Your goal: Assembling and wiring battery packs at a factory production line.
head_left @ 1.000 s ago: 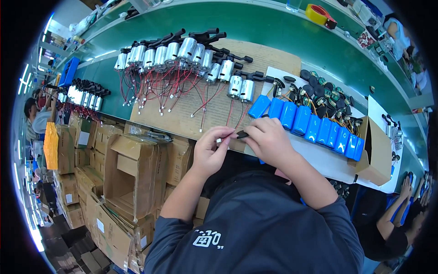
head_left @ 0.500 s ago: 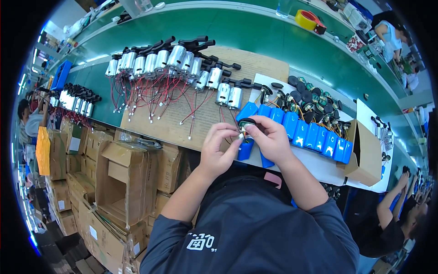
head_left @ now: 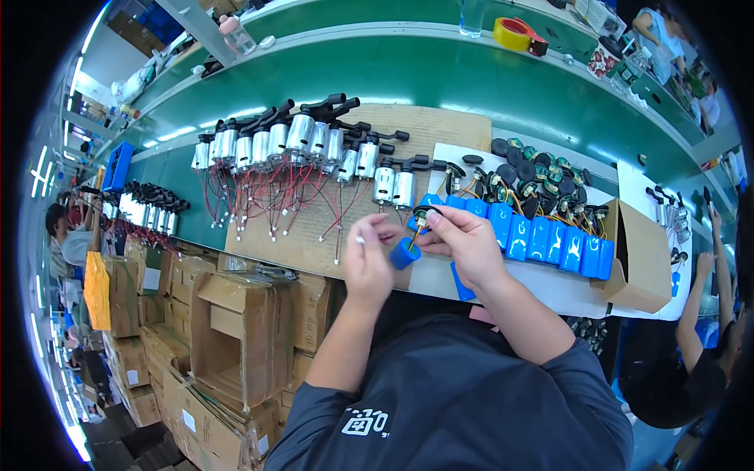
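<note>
My right hand is closed, pinching a small round circuit board with a black disc back between thumb and fingers. Yellow and dark wires run down from the board to a blue battery pack, which hangs tilted between my hands. Just left of the pack, my left hand is raised and smeared by motion. A small white spot shows at its fingers, too blurred to name. Close by on the right stands a row of blue battery packs with boards wired to them. Silver motors lie beyond my hands.
Many motors with black arms and red wires cover the cardboard sheet. Round black discs and boards are heaped behind the packs. An open carton stands at right; boxes are stacked at left. Yellow tape sits on the shelf.
My left hand has drawn away to the left from the board and turned upward. The blue pack wired to the board now hangs tilted in sight. My right hand keeps its pinch. The view has shifted slightly.
</note>
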### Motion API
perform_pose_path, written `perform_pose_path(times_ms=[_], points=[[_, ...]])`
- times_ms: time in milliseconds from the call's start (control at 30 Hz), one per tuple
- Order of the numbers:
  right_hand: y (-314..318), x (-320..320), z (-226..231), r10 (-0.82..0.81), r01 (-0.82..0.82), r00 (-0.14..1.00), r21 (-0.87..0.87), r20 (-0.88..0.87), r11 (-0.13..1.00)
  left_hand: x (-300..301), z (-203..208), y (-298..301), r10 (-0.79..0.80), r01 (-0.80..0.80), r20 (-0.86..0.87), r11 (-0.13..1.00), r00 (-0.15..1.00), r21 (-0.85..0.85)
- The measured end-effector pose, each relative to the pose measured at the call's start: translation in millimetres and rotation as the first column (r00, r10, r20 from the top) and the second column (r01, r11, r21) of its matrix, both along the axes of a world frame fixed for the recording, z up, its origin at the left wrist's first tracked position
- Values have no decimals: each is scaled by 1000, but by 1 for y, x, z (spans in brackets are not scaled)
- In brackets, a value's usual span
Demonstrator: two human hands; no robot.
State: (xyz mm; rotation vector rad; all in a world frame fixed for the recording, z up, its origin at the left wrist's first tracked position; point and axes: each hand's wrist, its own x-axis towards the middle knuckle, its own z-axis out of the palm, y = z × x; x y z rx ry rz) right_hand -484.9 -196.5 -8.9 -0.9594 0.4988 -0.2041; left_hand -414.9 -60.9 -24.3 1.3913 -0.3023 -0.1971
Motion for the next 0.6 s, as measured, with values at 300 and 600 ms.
perform_pose_path(times_ms=[300,600], points=[[-1,10,-6,-100,74,940,92,327,993,26,-19,16,-453,436,-146,890,880,-134],[-3,25,18,67,-60,996,-116,61,991,19,-13,13,-500,501,-47,865,865,31]])
